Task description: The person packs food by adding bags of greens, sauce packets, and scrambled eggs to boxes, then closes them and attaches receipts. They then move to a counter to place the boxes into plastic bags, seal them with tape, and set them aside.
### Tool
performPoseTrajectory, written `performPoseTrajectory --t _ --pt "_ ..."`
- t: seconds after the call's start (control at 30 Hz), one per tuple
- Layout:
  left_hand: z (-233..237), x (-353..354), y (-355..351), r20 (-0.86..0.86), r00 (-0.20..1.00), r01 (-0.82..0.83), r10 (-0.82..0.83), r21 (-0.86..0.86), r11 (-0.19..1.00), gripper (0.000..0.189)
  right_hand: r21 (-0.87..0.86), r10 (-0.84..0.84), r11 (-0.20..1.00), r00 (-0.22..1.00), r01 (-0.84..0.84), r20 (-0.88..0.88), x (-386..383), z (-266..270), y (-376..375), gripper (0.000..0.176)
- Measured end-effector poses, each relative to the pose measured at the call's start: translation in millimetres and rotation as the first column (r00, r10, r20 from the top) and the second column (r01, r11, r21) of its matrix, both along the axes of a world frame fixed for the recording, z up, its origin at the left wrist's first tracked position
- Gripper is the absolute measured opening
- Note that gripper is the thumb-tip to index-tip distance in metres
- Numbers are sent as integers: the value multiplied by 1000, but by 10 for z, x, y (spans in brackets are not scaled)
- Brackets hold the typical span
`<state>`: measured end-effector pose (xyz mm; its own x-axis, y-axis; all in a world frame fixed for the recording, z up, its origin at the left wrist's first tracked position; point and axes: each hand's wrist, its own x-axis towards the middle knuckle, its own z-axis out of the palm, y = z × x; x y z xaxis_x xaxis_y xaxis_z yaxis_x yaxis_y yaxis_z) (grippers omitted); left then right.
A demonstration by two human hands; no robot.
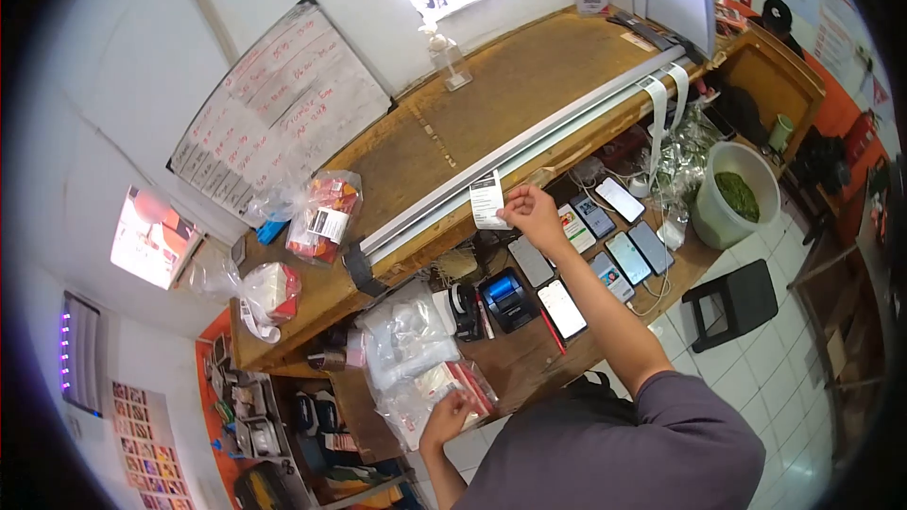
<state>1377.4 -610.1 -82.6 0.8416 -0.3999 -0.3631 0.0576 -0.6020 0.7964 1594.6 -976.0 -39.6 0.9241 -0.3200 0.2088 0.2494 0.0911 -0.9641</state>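
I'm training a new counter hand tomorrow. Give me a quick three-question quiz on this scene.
1. True or false: the right hand pinches a paper receipt.
2. What does the left hand rest on? A) plastic bags B) a phone C) a stool
3. Fill in: the white bucket holds something ____ in colour.
Key: 1 true; 2 A; 3 green.

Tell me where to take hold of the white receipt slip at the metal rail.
Pinch the receipt slip at its lower right corner, coming from the person's side. It is thin and flat, its top edge sits at the metal rail, and its lower part hangs free; the right hand pinches there.
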Motion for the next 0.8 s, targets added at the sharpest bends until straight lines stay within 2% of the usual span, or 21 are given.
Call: performPoseTrajectory --t 0.07,0.13,0.17,0.2,0.23,0.27,0.33,0.4,0.43,0.47,0.5,0.53,0.57,0.6,0.63,0.67,0.7,0.73,0.77,0.8 --pt "24 256 -256 -37 997 -69 62 -248 966 30 348 197 917 980 -193 24 -71 10 120 31" --pt "167 507 -488 15 986 -155 163 -231 960 31 330 222 923 975 -200 -28 -137 -104 237 26" --pt "225 628 -616 10 984 -169 176 -235 957 31 288 333 904 943 -316 -11 -178 -271 300 24" --pt "271 740 -750 100 950 -250 296 -323 913 32 244 440 871 898 -427 2 -248 -402 378 22" --pt "295 824 -836 176 893 -316 415 -414 854 33 234 522 839 848 -492 -89 -399 -425 480 20" --pt "277 896 -873 167 890 -327 424 -414 850 33 232 593 801 784 -552 -184 -588 -449 587 19" --pt "104 1004 -895 45 946 -255 322 -514 819 32 90 736 674 654 -733 -178 -806 -938 756 17" --pt "-186 1031 -834 -55 949 -288 310 -544 788 29 25 745 622 582 -782 -326 -987 -1311 848 15" --pt "-313 1000 -773 -116 945 -320 305 -505 801 28 160 809 547 470 -822 -354 -1062 -1309 857 17" --pt "-419 937 -711 -180 935 -354 305 -462 813 26 184 816 535 447 -825 -367 -1094 -1423 900 17" --pt "-535 898 -656 -106 962 -273 253 -466 842 26 170 781 599 526 -782 -336 -1105 -1551 962 19" --pt "-630 857 -587 -146 962 -271 231 -400 876 27 163 744 655 593 -738 -308 -1152 -1657 1036 21" --pt "-636 840 -550 -101 984 -172 148 -303 937 29 200 676 733 667 -650 -313 -1163 -1563 1078 24" --pt "-726 821 -471 -101 992 -102 82 -222 970 31 329 743 668 624 -667 -242 -1164 -1695 1092 22" --pt "-787 788 -428 -132 986 -123 98 -191 974 32 286 771 634 555 -718 -314 -1135 -1742 1113 18" --pt "-834 790 -367 -68 991 -117 113 -54 992 31 260 782 617 541 -743 -308 -1136 -1916 1175 15" --pt "-855 781 -335 -112 968 -221 225 47 974 28 254 768 618 502 -744 -398 -1143 -1880 1209 13" --pt "-743 804 -347 -23 966 -247 256 195 949 25 297 779 592 436 -749 -451 -1141 -1894 1226 11" --pt "-501 896 -372 -299 893 -273 336 232 933 26 302 744 607 394 -735 -539 -1210 -1919 1276 12" --pt "-726 866 -280 -306 885 -287 351 235 929 26 290 698 629 360 -721 -619 -1204 -1932 1313 13"
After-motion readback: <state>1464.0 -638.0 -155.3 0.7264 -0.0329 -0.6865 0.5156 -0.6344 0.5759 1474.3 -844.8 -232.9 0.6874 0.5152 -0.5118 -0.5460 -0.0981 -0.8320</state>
